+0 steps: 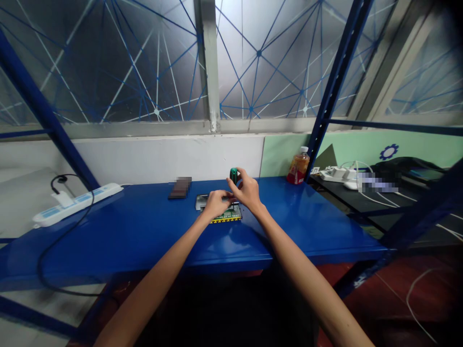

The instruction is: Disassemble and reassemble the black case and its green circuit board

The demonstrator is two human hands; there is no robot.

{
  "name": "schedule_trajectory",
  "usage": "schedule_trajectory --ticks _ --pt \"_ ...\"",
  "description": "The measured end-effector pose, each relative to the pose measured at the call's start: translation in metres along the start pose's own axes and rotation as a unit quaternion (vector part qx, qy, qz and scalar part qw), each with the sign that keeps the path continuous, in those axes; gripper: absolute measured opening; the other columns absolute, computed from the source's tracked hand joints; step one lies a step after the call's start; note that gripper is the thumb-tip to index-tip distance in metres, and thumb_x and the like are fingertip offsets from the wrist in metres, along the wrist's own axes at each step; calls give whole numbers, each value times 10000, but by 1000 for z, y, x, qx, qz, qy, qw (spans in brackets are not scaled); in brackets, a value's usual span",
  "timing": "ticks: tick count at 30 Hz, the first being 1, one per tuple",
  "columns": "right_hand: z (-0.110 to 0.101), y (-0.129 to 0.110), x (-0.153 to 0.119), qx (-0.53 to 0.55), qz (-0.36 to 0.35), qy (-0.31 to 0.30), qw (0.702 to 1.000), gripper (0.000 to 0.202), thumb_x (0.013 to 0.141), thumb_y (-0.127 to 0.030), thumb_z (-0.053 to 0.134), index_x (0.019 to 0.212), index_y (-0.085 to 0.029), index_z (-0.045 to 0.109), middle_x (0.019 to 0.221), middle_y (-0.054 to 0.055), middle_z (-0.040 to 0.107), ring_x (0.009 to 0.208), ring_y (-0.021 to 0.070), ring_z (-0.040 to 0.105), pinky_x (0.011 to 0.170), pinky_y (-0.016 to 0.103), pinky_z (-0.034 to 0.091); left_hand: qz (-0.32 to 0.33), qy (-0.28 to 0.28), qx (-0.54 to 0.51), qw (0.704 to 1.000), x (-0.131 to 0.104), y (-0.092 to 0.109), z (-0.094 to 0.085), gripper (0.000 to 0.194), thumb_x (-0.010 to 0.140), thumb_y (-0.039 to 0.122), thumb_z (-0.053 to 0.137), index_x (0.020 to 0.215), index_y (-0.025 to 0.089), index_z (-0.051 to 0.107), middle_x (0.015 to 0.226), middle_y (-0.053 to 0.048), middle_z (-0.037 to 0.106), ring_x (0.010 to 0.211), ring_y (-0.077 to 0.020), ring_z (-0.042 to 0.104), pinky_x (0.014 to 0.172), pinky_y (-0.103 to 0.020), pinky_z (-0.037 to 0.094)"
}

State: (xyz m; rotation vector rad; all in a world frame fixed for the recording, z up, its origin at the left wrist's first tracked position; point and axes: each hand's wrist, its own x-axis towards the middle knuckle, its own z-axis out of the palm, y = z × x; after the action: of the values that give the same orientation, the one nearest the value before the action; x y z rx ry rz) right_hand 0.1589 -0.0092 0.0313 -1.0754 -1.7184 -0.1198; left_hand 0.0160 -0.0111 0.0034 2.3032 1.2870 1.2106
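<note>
A green-handled screwdriver (234,175) stands upright in my right hand (249,189), whose fingers are closed around the handle. Its shaft points down toward a green circuit board with a yellow-marked front edge (226,220). My left hand (218,202) rests over the board's left and upper part, fingers bent together near the screwdriver's lower end. Whatever those fingers pinch is hidden. Behind and left of the board lies a silver-grey casing part (200,201), partly covered by my left hand.
On the blue table (144,236) lie a dark, blurred-out flat object (180,188) and a white power strip (79,205) with a black cable. A drink bottle (298,166) stands by the right rack post. Chargers and cables (342,173) lie on a black surface at right.
</note>
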Motion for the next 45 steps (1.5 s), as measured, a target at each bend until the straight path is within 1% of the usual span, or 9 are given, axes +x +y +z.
schedule_trajectory --ticks 6,12,16,19,22,25,29,34,45 --pt "-2 -1 0 -37 7 2 999 408 877 -528 501 1091 -188 567 716 28 661 599 168 592 553 242 350 1 -35 -18 999 1 2 -1 175 782 131 653 889 185 780 907 -42 768 831 -198 713 801 -279 521" --pt "-4 -2 -1 -21 -4 -11 1000 382 897 -509 480 1090 -189 560 737 32 657 620 162 590 579 239 368 7 -30 -30 999 1 3 0 187 774 100 645 878 174 782 936 -56 765 849 -217 717 811 -290 524" --pt "-3 -1 -1 -9 -8 -8 1000 346 902 -488 476 1047 -188 570 744 31 654 603 150 577 575 239 366 -8 -28 -17 999 1 7 -2 148 789 150 661 877 170 779 924 -58 766 831 -217 718 819 -301 526" --pt "-4 2 2 -9 10 18 1000 347 892 -482 485 1039 -182 579 689 22 636 563 144 549 562 246 360 7 -28 -4 1000 -1 10 -3 152 807 200 669 912 160 772 938 -72 764 872 -218 708 844 -309 515" --pt "-10 7 7 -15 48 68 996 333 884 -459 479 1020 -176 592 664 26 626 559 148 540 574 259 374 33 -33 3 999 -2 12 -4 159 829 225 655 934 179 766 953 -56 761 910 -205 692 865 -306 502" --pt "-16 12 11 -51 82 101 990 300 851 -435 504 960 -180 620 671 37 633 586 166 552 595 275 379 54 -36 4 998 -3 11 -3 153 839 222 641 924 186 763 948 -46 759 912 -193 685 860 -295 497" --pt "-16 20 12 -99 100 70 988 307 820 -449 528 959 -199 641 679 41 652 600 189 565 575 271 345 72 -39 12 997 -4 7 0 141 839 226 641 904 192 763 929 -39 758 885 -189 682 842 -289 498" --pt "-10 22 9 -123 93 26 988 309 827 -481 524 916 -208 639 697 50 662 632 199 580 551 254 292 79 -43 10 996 -4 6 1 135 838 231 642 891 193 760 917 -39 757 878 -189 679 835 -287 499" --pt "-7 16 5 -137 75 -10 988 267 827 -465 537 876 -227 649 720 39 676 624 191 593 528 253 256 81 -57 24 995 -3 7 1 143 851 225 619 866 188 756 905 -40 753 866 -192 674 826 -281 495"
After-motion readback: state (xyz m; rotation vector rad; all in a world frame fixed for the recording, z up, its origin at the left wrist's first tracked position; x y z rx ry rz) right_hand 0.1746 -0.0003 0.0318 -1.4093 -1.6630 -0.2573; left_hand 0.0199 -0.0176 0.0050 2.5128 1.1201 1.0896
